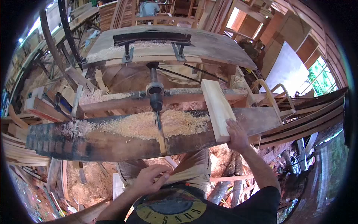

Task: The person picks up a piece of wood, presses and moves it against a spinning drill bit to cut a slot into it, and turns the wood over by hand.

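At the right, my right hand (238, 135) grips the near end of a pale wooden board (216, 108), its fingers over the top. The board lies aslant across a dark worktable (123, 145), its far end reaching past the table's back edge. My left hand (152, 178) hangs before my lap, its fingers curled in towards the thumb; whether anything is between them is hidden. A horizontal drill bit (158, 119) in a dark chuck (156, 100) points at me over the table. Whether it is turning cannot be made out.
Wood shavings (130, 125) cover the middle of the worktable around the bit. Behind the spindle stands a broad machine table (216, 43) with a black fence (153, 37). A curved wooden frame (278, 99) and stacked planks (309, 119) are at the right. A person (149, 8) is far back.
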Demonstrator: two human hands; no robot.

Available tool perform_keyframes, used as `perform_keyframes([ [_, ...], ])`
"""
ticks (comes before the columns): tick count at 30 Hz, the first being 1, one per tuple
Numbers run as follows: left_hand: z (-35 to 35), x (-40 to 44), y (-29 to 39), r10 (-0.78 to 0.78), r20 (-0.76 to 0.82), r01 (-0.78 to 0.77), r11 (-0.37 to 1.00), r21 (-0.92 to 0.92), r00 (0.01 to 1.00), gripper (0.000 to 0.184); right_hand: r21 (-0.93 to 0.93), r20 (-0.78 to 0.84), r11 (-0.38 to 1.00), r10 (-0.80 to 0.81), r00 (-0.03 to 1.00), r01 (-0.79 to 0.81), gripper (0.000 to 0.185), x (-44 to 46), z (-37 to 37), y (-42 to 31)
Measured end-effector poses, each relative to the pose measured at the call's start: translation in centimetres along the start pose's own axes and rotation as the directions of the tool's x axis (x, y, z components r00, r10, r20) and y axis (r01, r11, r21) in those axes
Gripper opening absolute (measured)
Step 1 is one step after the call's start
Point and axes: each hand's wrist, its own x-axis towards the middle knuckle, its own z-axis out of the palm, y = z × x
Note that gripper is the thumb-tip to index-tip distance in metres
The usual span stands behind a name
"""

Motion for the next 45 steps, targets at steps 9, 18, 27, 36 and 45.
perform_keyframes([
  [9, 1.1, -0.7, -2.0, 0.008, -0.011, -0.008, 1.0, -0.002, 1.0, 0.025, 0.239, -0.092, 0.914, 0.356, 0.93, -0.327, 0.068, 0.8, -1.6, -1.1],
  [18, 1.3, -1.1, -2.4, 0.039, 0.026, -0.04, 0.998, 0.046, 0.999, 0.028, -0.056, 0.039, 0.976, 0.212, 0.977, -0.209, 0.067, 0.4, -2.7, -2.2],
  [27, 1.2, -1.2, -1.7, -0.013, 0.032, 0.013, 1.0, 0.004, 0.999, 0.025, -0.169, 0.032, 0.98, 0.109, 0.994, -0.102, 0.069, -0.8, -1.3, -1.5],
  [36, 1.5, -0.6, -2.1, -0.003, 0.025, 0.002, 1.0, 0.019, 1.0, 0.025, -0.02, -0.074, 0.977, 0.21, 0.975, -0.212, 0.07, 0.6, -1.0, -2.2],
  [45, 2.2, -1.3, -2.3, -0.009, 0.045, 0.009, 1.0, -0.001, 0.999, 0.026, -0.017, -0.053, 0.975, 0.22, 0.974, -0.221, 0.073, 0.3, 0.1, -3.4],
])
